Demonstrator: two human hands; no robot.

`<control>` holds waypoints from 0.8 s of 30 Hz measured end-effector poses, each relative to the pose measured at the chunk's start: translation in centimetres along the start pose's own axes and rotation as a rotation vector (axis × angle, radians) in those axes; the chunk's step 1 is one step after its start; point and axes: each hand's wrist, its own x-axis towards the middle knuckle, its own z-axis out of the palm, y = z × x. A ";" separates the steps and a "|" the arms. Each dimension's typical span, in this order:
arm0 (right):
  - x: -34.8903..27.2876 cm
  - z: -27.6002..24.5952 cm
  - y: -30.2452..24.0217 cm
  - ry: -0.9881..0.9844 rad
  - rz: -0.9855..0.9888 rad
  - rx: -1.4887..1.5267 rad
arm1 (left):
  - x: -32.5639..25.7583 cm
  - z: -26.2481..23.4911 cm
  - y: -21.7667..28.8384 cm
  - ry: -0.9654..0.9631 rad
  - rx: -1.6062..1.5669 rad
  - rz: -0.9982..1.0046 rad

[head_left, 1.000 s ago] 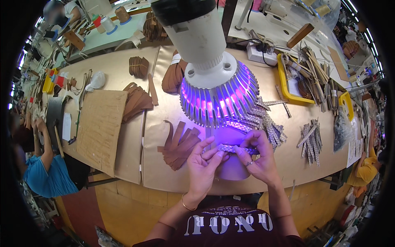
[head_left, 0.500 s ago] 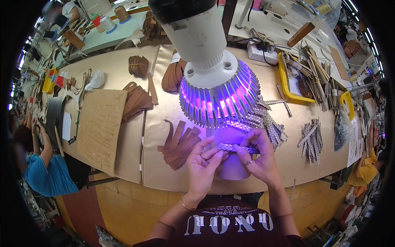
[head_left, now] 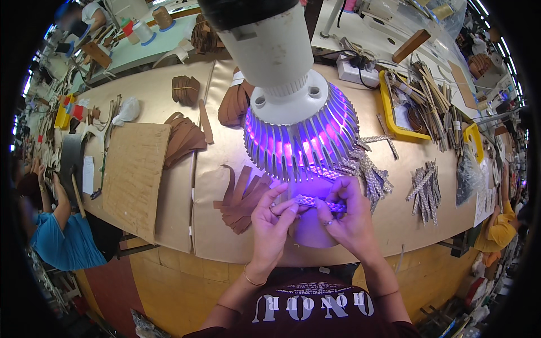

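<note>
Between my two hands runs a short braided strap (head_left: 307, 201), lit purple by the lamp (head_left: 301, 129) hanging just beyond. My left hand (head_left: 272, 217) pinches its left end between thumb and fingers. The right hand (head_left: 346, 211) grips the other end, thumb pressed on top and fingers curled behind. A purple-lit pad (head_left: 313, 234) lies on the table under the strap. Behind the right hand, partly hidden by the lamp, is a heap of braided straps (head_left: 375, 177). Flat brown leather strips (head_left: 242, 208) lie fanned out left of my left hand.
More braided straps (head_left: 425, 191) lie to the right. A yellow tray (head_left: 403, 132) of strips stands at the back right. Brown leather bundles (head_left: 185, 141) and a brown board (head_left: 135, 174) are on the left. A person in blue (head_left: 65, 236) works at far left, another in yellow (head_left: 497, 228) at far right.
Both hands have shifted slightly left with the strap between them. My right thumb has moved left along the strap, closer to the left hand.
</note>
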 end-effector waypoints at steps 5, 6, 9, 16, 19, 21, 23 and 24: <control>0.2 -0.1 -0.2 -0.012 0.011 0.001 | 0.3 -0.2 -0.2 0.007 -0.077 -0.034; 0.2 -0.1 -0.2 -0.016 0.020 0.000 | 0.3 -0.3 -0.2 0.011 -0.103 -0.050; 0.2 -0.1 -0.2 -0.011 0.003 -0.003 | 0.5 -0.5 -0.1 -0.003 -0.209 -0.085; 0.2 0.1 0.2 0.007 0.034 0.079 | 0.3 -0.3 -0.5 0.005 -0.153 -0.051; 0.4 0.1 0.5 0.009 0.046 0.163 | 0.4 -0.2 -0.5 0.012 -0.126 -0.019; 0.5 0.0 0.6 -0.015 0.081 0.256 | 0.5 -0.1 -0.4 0.014 -0.090 -0.030; 0.6 -0.2 0.4 -0.028 0.147 0.362 | 0.5 0.1 -0.3 0.008 -0.071 -0.026; 0.6 -0.4 0.3 -0.035 0.180 0.416 | 0.5 0.1 -0.3 0.004 -0.063 -0.017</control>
